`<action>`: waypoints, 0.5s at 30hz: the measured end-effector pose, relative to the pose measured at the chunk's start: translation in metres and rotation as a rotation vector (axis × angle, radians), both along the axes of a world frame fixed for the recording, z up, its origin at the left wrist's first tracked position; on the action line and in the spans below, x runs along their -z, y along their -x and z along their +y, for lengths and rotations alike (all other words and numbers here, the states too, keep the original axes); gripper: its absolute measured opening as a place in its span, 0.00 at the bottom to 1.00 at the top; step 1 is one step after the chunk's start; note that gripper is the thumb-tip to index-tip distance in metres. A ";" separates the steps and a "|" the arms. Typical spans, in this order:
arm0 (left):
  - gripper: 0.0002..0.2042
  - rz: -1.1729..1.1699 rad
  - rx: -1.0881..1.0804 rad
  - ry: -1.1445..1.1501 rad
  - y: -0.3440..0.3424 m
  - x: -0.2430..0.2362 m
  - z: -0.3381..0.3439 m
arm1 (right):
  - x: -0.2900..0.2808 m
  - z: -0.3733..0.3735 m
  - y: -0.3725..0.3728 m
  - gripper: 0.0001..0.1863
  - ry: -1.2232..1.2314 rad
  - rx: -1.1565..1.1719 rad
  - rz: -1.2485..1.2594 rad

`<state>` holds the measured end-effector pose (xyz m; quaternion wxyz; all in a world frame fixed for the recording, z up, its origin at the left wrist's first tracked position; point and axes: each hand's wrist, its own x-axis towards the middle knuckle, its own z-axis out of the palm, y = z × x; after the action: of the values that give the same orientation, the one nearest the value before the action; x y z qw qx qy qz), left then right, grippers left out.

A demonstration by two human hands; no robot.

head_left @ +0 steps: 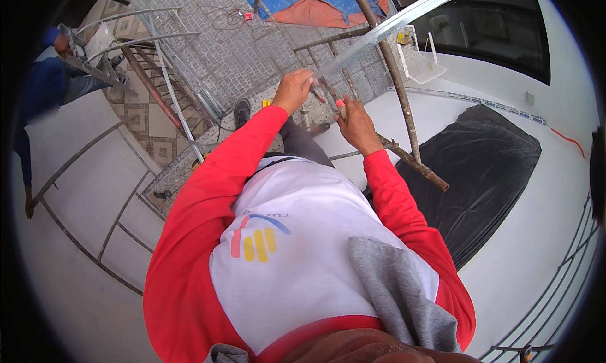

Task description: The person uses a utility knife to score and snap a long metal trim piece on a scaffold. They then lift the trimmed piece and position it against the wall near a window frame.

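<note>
A long silver metal strip (413, 16) slants from the upper right down to my left hand (293, 92), whose fingers are closed on its lower end. Just right of and below it, my right hand (355, 126) is closed on what looks like a hand tool with a red grip (340, 104); its working end is hard to make out. Rusty scaffold pipes (398, 85) stand around and beside my hands. My feet, one in a dark shoe (242, 111), are on a perforated metal plank (161, 193).
At left, a co-worker in blue sleeves (41, 79) is among curved pipes (69, 161). Long metal sections (183, 73) lie left of me. A white plastic chair (420, 60), black sheeting (470, 180), railings (562, 275) and a blue-and-orange tarp (303, 0) surround the scaffold.
</note>
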<state>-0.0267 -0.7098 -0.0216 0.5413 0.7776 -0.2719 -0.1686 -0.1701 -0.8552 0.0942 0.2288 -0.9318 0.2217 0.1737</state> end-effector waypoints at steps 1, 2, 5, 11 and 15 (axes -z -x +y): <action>0.11 -0.003 -0.009 -0.018 0.000 0.000 0.000 | 0.000 0.004 0.002 0.34 -0.014 -0.004 0.021; 0.11 -0.007 -0.019 -0.036 0.001 -0.001 -0.001 | 0.000 0.008 0.003 0.34 -0.028 -0.008 0.042; 0.11 0.001 -0.033 -0.027 0.002 -0.002 -0.001 | 0.002 0.018 0.003 0.35 -0.053 0.030 0.041; 0.10 0.000 -0.018 -0.045 0.007 -0.004 -0.003 | -0.006 0.024 -0.005 0.34 0.012 -0.084 0.007; 0.09 -0.020 -0.008 -0.034 0.007 -0.004 -0.003 | -0.012 0.025 -0.011 0.32 0.016 -0.076 0.027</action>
<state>-0.0338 -0.7126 -0.0173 0.5261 0.7894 -0.2712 -0.1630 -0.1592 -0.8299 0.1064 0.2116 -0.9390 0.1903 0.1930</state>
